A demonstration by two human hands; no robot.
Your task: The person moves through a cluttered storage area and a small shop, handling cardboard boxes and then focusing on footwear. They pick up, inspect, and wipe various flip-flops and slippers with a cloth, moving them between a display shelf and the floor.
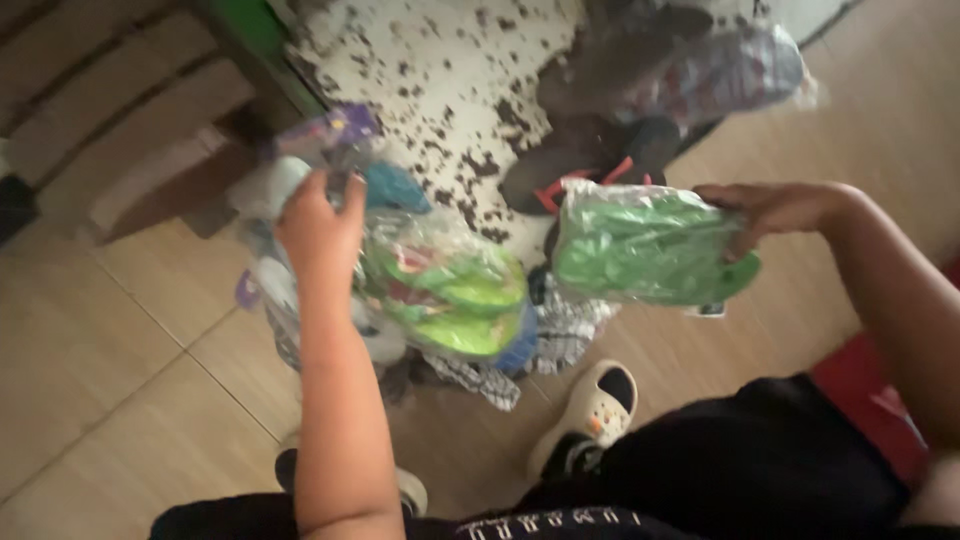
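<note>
Sideways, the green bag (645, 245) lies long-axis across, pinched at its right end by the right hand (775, 208), while the left hand (318, 225) clutches the bag bundle (440, 285) beside it.

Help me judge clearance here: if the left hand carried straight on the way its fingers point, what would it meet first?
Probably the clear plastic bag with purple print just beyond the left hand, which already grips a clear plastic packet of green slippers; depth is unclear.
</note>
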